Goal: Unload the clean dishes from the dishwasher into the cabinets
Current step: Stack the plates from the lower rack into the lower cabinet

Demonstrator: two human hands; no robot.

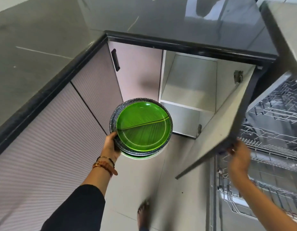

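- Bright, even light; the glossy desk (161,17) mirrors a pale patch.
- Motion blur smears the right hand (238,158) and foot (143,212).
- Wide-angle bending at the edges.

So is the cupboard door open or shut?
Open. The door is swung out, the right hand holds its edge, and you can see the white shelf inside.

A black sleeve (78,207) covers the left arm to mid-forearm. Behind the left hand (111,146) sit 1 tan-strapped watch (105,166) and perhaps 2 thin beaded bracelets (107,158).
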